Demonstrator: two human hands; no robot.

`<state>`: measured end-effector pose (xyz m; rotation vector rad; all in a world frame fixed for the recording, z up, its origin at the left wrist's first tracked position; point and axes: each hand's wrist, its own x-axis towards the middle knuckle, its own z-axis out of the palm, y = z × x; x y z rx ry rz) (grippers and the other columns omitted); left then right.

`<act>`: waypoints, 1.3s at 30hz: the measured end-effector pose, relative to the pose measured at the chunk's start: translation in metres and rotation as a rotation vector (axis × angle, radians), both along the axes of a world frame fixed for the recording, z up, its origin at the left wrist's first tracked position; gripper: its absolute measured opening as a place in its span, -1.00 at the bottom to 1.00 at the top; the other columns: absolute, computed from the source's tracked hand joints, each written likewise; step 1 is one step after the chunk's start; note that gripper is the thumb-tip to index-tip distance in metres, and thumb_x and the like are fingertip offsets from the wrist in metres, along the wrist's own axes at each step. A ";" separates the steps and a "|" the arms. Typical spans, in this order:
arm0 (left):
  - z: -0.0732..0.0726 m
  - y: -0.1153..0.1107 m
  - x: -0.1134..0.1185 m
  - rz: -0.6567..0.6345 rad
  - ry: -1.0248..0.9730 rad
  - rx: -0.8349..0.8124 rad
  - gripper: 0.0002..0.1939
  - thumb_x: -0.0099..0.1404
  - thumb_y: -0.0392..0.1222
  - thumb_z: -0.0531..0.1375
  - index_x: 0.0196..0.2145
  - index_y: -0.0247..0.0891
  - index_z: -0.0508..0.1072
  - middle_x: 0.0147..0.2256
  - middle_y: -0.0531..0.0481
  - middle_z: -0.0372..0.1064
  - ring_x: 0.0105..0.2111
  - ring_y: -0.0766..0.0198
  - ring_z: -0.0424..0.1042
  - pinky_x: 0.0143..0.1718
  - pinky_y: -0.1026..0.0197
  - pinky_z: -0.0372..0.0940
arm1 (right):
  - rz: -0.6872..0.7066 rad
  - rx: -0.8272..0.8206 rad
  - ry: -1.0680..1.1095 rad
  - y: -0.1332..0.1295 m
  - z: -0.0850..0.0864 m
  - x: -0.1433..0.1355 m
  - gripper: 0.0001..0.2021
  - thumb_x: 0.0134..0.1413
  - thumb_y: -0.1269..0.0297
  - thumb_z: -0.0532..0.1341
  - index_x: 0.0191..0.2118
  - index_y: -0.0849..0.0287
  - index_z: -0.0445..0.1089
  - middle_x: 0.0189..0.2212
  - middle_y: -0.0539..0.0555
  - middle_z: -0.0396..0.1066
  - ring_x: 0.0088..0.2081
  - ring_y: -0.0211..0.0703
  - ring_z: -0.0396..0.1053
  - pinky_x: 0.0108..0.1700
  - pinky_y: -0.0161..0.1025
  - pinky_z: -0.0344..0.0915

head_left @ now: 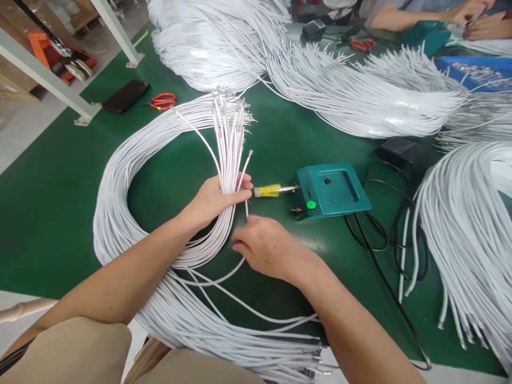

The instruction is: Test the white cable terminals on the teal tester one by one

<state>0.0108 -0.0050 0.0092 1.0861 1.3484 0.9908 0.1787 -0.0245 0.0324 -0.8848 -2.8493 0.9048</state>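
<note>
From the head view: in the left hand (212, 201), grips a bundle of white cables (227, 160) over the middle of the bench (280, 138), closing thumb and fingers around it in a narrow grip below the metal-tipped ends. Lower and to the right, curls the right hand (266, 242) at a loose strand (228, 277); blurred at the fingertips, so cannot tell whether pinching it. Just beyond the left thumb, near a yellow-sleeved probe (267, 190) reaching to a teal box (320, 197) with a lit green button (311, 205).

Judging by the layout, looks partway along. Gathered in the left grip: a thick bunch, with most ends close together, above a wide loop of cable (110, 202) spread to the left. Leaning out from the bunch, with a lower tip: one cable (246, 166). Apparently not gathered in: the loose lengths (200, 325) under the left forearm, running toward the near edge. Farther off, lying apart from both hands: a far heap (216, 42), a broad pile (360, 101) and a bunch at the right (448, 213). Cannot tell which of these count as finished.
</note>
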 end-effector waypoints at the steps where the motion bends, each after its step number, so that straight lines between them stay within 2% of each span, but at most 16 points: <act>1: 0.000 0.000 -0.001 -0.001 0.021 -0.021 -0.58 0.00 -0.04 0.37 -0.17 -0.24 0.52 -0.24 -0.04 0.48 -0.29 0.26 0.42 -0.13 0.18 0.30 | 0.001 -0.157 -0.033 0.000 0.002 0.002 -0.85 0.09 0.37 0.20 -0.44 0.19 0.50 -0.56 0.06 0.42 -0.47 -0.22 0.34 -0.42 -0.31 0.25; 3: 0.000 -0.001 -0.001 -0.011 0.061 -0.051 -0.59 0.03 0.03 0.35 -0.21 -0.24 0.54 -0.25 -0.04 0.49 -0.32 0.26 0.42 -0.17 0.20 0.29 | -0.019 -0.460 -0.003 0.004 0.005 0.008 -0.83 0.06 0.37 0.19 -0.49 0.17 0.48 -0.64 -0.02 0.38 -0.59 -0.32 0.29 -0.55 -0.39 0.16; 4: 0.000 -0.002 -0.001 -0.024 0.071 -0.060 -0.58 0.04 0.05 0.34 -0.19 -0.24 0.54 -0.27 -0.04 0.49 -0.32 0.26 0.42 -0.18 0.20 0.28 | -0.079 -0.559 0.058 0.008 0.006 0.011 -0.82 0.07 0.36 0.17 -0.50 0.17 0.46 -0.66 -0.04 0.36 -0.63 -0.35 0.27 -0.59 -0.41 0.14; 5: 0.001 -0.003 0.000 -0.039 0.072 -0.062 -0.57 0.04 0.06 0.33 -0.18 -0.23 0.55 -0.29 -0.03 0.49 -0.32 0.25 0.42 -0.18 0.20 0.28 | -0.195 -0.608 0.140 0.013 0.006 0.015 -0.80 0.09 0.34 0.15 -0.51 0.18 0.43 -0.66 -0.05 0.36 -0.66 -0.37 0.25 -0.62 -0.42 0.14; 8: 0.004 -0.007 0.005 -0.112 0.097 -0.044 -0.54 0.03 0.03 0.34 -0.13 -0.23 0.54 -0.32 0.00 0.49 -0.31 0.24 0.42 -0.17 0.20 0.27 | -0.655 -0.609 0.481 0.029 0.003 0.021 -0.80 0.15 0.22 0.11 -0.40 0.19 0.38 -0.61 -0.06 0.36 -0.71 -0.39 0.21 -0.68 -0.41 0.16; 10: 0.006 -0.010 0.009 -0.156 0.146 -0.029 -0.53 -0.02 0.01 0.37 -0.15 -0.23 0.53 -0.37 0.02 0.47 -0.35 0.25 0.42 -0.20 0.20 0.28 | -0.798 -0.626 0.713 0.036 0.000 0.021 -0.81 0.10 0.14 0.19 -0.32 0.18 0.36 -0.58 -0.08 0.35 -0.69 -0.39 0.21 -0.68 -0.40 0.18; 12: 0.008 -0.012 0.012 -0.192 0.163 -0.022 -0.56 -0.05 -0.02 0.40 -0.21 -0.24 0.53 -0.41 0.04 0.45 -0.39 0.27 0.40 -0.24 0.20 0.28 | -0.816 -0.650 0.865 0.038 -0.004 0.019 -0.78 0.01 0.13 0.28 -0.35 0.18 0.35 -0.62 -0.11 0.30 -0.68 -0.40 0.19 -0.66 -0.39 0.19; 14: 0.008 -0.012 0.014 -0.192 0.091 -0.021 -0.62 -0.03 -0.04 0.39 -0.27 -0.26 0.51 -0.41 0.04 0.44 -0.39 0.28 0.40 -0.25 0.21 0.29 | -0.814 -0.655 0.917 0.037 -0.006 0.015 -0.78 -0.04 0.16 0.32 -0.42 0.19 0.34 -0.68 -0.13 0.24 -0.67 -0.40 0.16 -0.63 -0.39 0.18; 18: 0.007 -0.009 0.016 -0.151 -0.091 -0.011 -0.73 0.05 -0.11 0.34 -0.33 -0.29 0.45 -0.41 0.04 0.39 -0.40 0.34 0.37 -0.29 0.25 0.29 | -0.805 -0.685 0.880 0.031 -0.008 0.009 -0.78 -0.06 0.17 0.33 -0.46 0.21 0.37 -0.66 -0.10 0.28 -0.66 -0.40 0.14 -0.60 -0.36 0.14; 23: 0.006 -0.009 0.016 -0.058 -0.023 0.001 -0.71 0.00 -0.11 0.36 -0.37 -0.27 0.38 -0.41 0.07 0.37 -0.43 0.36 0.33 -0.31 0.25 0.26 | -0.815 -0.610 0.864 0.030 -0.012 0.007 -0.80 0.03 0.16 0.27 -0.44 0.20 0.44 -0.70 -0.12 0.19 -0.64 -0.38 0.14 -0.52 -0.32 0.15; 25: 0.006 -0.010 0.016 -0.037 0.011 -0.008 -0.69 -0.02 -0.11 0.37 -0.37 -0.27 0.38 -0.41 0.07 0.37 -0.40 0.34 0.34 -0.26 0.23 0.26 | -0.793 -0.705 0.916 0.032 -0.014 0.007 -0.81 0.04 0.17 0.26 -0.40 0.21 0.47 -0.66 -0.10 0.21 -0.62 -0.38 0.11 -0.51 -0.33 0.12; 29: 0.007 -0.011 0.015 -0.017 0.002 -0.020 -0.67 -0.03 -0.11 0.38 -0.36 -0.27 0.37 -0.43 0.09 0.36 -0.39 0.33 0.35 -0.25 0.22 0.26 | -0.735 -1.071 1.024 0.033 -0.016 0.007 -0.81 -0.04 0.20 0.30 -0.39 0.24 0.48 -0.59 -0.08 0.18 -0.61 -0.45 -0.09 -0.58 -0.37 -0.08; 32: 0.008 -0.011 0.015 -0.020 -0.029 -0.008 -0.68 0.00 -0.12 0.37 -0.37 -0.27 0.35 -0.45 0.09 0.38 -0.39 0.31 0.40 -0.24 0.21 0.28 | -0.721 -1.174 1.034 0.034 -0.016 0.007 -0.84 -0.07 0.24 0.31 -0.41 0.25 0.47 -0.60 -0.12 0.09 -0.61 -0.47 -0.22 -0.60 -0.38 -0.18; 36: 0.010 -0.012 0.016 -0.056 -0.071 -0.001 -0.73 0.05 -0.17 0.33 -0.39 -0.27 0.29 -0.47 0.07 0.42 -0.37 0.28 0.47 -0.22 0.19 0.31 | -0.772 -1.118 1.009 0.033 -0.012 0.007 -0.83 -0.03 0.23 0.30 -0.46 0.24 0.43 -0.64 -0.16 -0.08 -0.63 -0.46 -0.25 -0.63 -0.38 -0.20; 39: 0.010 -0.013 0.018 -0.092 -0.075 0.002 -0.77 0.11 -0.20 0.29 -0.37 -0.27 0.28 -0.42 0.05 0.46 -0.38 0.28 0.49 -0.21 0.17 0.34 | -0.800 -1.019 1.002 0.032 -0.009 0.008 -0.73 0.00 0.07 0.29 -0.36 0.23 0.46 -0.66 -0.17 -0.08 -0.64 -0.44 -0.20 -0.64 -0.38 -0.13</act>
